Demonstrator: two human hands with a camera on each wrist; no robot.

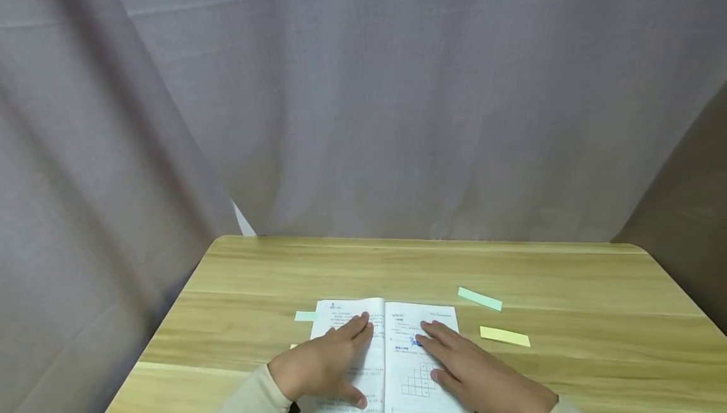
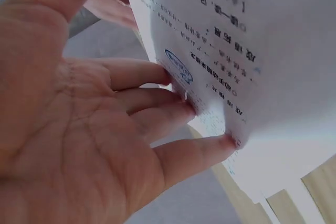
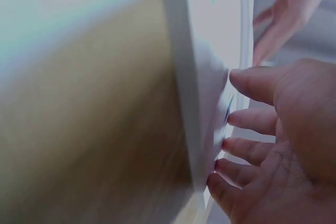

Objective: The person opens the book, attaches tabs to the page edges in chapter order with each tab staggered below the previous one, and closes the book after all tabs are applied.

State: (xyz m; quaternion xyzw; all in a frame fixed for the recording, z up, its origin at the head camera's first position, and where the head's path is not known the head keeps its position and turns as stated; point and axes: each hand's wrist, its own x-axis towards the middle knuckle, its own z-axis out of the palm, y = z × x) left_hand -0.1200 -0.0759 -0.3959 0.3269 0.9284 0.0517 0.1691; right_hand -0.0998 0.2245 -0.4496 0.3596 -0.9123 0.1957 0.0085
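An open book with printed text lies before me, a grid diagram on its right page. My left hand rests on the left page, fingers extended and thumb spread. In the left wrist view, the fingertips touch the printed paper, and nothing is between the fingers. On the right page rests my right hand, its straight fingers partly covering a small blue picture. The right wrist view shows those fingertips against the page. A pale green paper tab sticks out past the book's left edge.
Right of the book, a green paper strip and a yellow paper strip lie on the wooden table. Another small tab end shows beside my left hand. Grey curtain hangs behind the table.
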